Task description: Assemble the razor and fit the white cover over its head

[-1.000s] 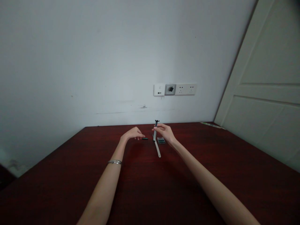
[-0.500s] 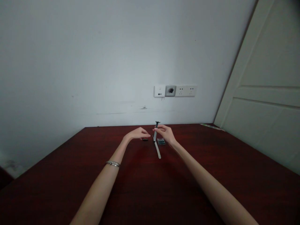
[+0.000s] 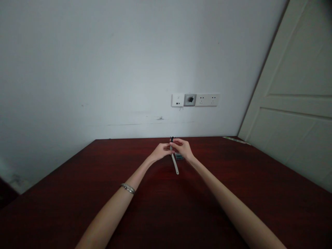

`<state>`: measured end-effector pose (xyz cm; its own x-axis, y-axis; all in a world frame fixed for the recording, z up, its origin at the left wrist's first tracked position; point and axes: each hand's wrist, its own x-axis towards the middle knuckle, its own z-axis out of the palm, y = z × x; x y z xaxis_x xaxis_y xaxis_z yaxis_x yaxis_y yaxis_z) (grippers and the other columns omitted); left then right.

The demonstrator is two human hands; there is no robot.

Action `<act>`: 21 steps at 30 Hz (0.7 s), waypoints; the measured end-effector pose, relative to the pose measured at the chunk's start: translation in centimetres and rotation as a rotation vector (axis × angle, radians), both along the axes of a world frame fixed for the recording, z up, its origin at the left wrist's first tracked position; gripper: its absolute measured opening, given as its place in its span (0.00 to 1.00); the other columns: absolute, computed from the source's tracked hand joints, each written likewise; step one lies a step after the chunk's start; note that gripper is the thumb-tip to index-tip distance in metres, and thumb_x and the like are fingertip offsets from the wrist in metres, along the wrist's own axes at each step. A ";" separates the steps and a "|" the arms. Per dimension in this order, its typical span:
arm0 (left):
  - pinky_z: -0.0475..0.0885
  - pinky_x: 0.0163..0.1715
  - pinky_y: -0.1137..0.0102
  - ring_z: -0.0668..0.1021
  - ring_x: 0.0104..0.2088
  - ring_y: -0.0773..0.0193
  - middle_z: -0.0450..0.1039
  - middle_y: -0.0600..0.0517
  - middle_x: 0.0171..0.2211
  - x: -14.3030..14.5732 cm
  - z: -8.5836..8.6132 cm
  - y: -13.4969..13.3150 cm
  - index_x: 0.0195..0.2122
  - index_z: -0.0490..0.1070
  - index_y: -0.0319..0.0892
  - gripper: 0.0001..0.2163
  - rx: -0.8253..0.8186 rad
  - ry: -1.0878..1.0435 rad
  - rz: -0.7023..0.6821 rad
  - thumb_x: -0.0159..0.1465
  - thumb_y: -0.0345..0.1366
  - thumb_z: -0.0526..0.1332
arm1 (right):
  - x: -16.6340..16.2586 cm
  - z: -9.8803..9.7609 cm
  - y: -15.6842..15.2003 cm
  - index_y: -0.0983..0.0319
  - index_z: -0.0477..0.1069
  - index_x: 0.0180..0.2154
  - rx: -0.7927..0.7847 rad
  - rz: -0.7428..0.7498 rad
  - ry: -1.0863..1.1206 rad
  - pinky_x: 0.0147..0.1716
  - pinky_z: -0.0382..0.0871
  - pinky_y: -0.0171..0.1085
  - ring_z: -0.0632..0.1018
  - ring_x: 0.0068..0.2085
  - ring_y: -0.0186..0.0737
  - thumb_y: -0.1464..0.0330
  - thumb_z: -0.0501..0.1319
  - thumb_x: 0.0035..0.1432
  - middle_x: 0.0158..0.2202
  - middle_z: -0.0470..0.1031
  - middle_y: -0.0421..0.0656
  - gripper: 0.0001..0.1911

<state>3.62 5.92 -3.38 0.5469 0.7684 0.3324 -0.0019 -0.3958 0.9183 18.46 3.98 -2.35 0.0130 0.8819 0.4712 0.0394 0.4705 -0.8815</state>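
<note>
Toward the back of the table, a small stand (image 3: 175,164) stands between my hands. It has a pale upright, a pale leg reaching toward me and a dark bracket on top. My right hand (image 3: 184,148) pinches the upper part of the stand just under the bracket. Closed at the fingertips, my left hand (image 3: 161,151) grips the upright lower down from the left side. Fingers cover much of the upright. Behind my right hand lies a small clear case (image 3: 179,156), partly hidden, with something dark greenish in it.
The dark red table (image 3: 103,173) meets a white wall with a row of sockets (image 3: 195,100). A flat, pale patterned strip (image 3: 236,140) lies at the back right edge, near a pale door (image 3: 293,103).
My left hand has moved right and closed on the stand, covering the small dark item on the table. The dark bracket sits slightly lower; my right hand keeps its hold.
</note>
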 end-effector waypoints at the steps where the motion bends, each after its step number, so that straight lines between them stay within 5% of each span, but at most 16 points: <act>1: 0.70 0.37 0.67 0.77 0.33 0.62 0.77 0.46 0.32 0.1 -0.1 0.0 0.36 0.74 0.32 0.15 0.010 -0.012 0.019 0.49 0.36 0.67 | -0.1 -0.1 0.0 0.65 0.74 0.33 -0.008 0.006 0.002 0.40 0.71 0.42 0.77 0.38 0.44 0.60 0.67 0.40 0.35 0.78 0.47 0.18; 4: 0.70 0.36 0.67 0.76 0.32 0.60 0.77 0.46 0.31 0.1 0.0 0.0 0.34 0.75 0.32 0.14 0.055 -0.018 0.071 0.50 0.38 0.66 | -0.1 0.1 -0.2 0.65 0.73 0.34 -0.024 0.031 -0.018 0.40 0.71 0.41 0.77 0.39 0.43 0.61 0.66 0.41 0.36 0.77 0.47 0.17; 10: 0.69 0.32 0.71 0.76 0.32 0.62 0.77 0.46 0.32 -0.5 0.4 0.0 0.34 0.75 0.33 0.13 0.086 0.038 0.158 0.52 0.37 0.64 | 3.9 2.6 -0.9 0.62 0.66 0.51 -0.096 0.255 -0.194 0.32 0.72 0.34 0.77 0.36 0.36 0.69 0.64 0.44 0.42 0.75 0.46 0.29; 16: 0.69 0.32 0.71 0.76 0.32 0.63 0.76 0.47 0.31 -0.3 0.4 0.0 0.32 0.75 0.33 0.11 0.123 0.067 0.157 0.52 0.37 0.64 | 5.0 1.6 -2.3 0.66 0.73 0.37 -0.206 0.036 -0.727 0.18 0.63 0.29 0.72 0.19 0.31 0.70 0.57 0.50 0.26 0.76 0.44 0.12; 21: 0.68 0.32 0.71 0.75 0.30 0.64 0.75 0.48 0.29 -0.2 -0.2 0.3 0.31 0.74 0.34 0.11 0.168 0.073 0.146 0.53 0.39 0.63 | 2.5 -1.0 -3.4 0.63 0.74 0.37 -0.108 -0.218 -1.068 0.32 0.66 0.35 0.78 0.33 0.43 0.62 0.58 0.52 0.31 0.77 0.47 0.14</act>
<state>3.39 6.19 -3.54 0.4608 0.7787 0.4258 0.1307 -0.5341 0.8352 20.97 0.58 -3.38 -0.1955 0.9477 0.2523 0.8809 0.2827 -0.3795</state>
